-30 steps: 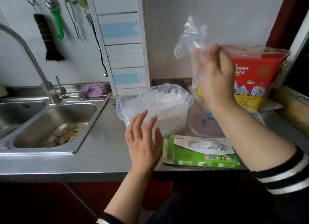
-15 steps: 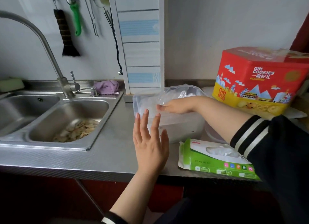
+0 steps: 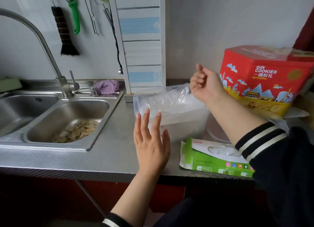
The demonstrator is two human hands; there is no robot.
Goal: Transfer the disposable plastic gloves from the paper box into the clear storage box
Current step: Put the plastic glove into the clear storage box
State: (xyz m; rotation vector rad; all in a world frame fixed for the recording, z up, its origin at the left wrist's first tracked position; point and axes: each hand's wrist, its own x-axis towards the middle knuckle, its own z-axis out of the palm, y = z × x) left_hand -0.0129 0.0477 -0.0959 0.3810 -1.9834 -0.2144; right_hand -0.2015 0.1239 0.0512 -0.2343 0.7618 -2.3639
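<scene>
We see the clear storage box point(image 3: 171, 118) standing on the steel table point(image 3: 105, 152), just right of the sink point(image 3: 68, 118), with crumpled plastic gloves point(image 3: 169, 99) piled above its rim. Our left hand point(image 3: 151, 145) hovers in front of the box with fingers straight and spread, holding nothing; we cannot tell whether the fingertips touch the box wall. Our right hand point(image 3: 206, 82) is raised above the box's right end, fingers loosely curled, and nothing shows in its grip. The green paper box point(image 3: 215, 160) lies on the table near its front edge, just in front of the storage box, and more gloves show through its top opening. A red cookie tin point(image 3: 265, 77) stands behind to the right. Food scraps point(image 3: 76, 131) lie in the sink basin, and a purple cloth point(image 3: 107, 86) sits behind the faucet point(image 3: 51, 53).
</scene>
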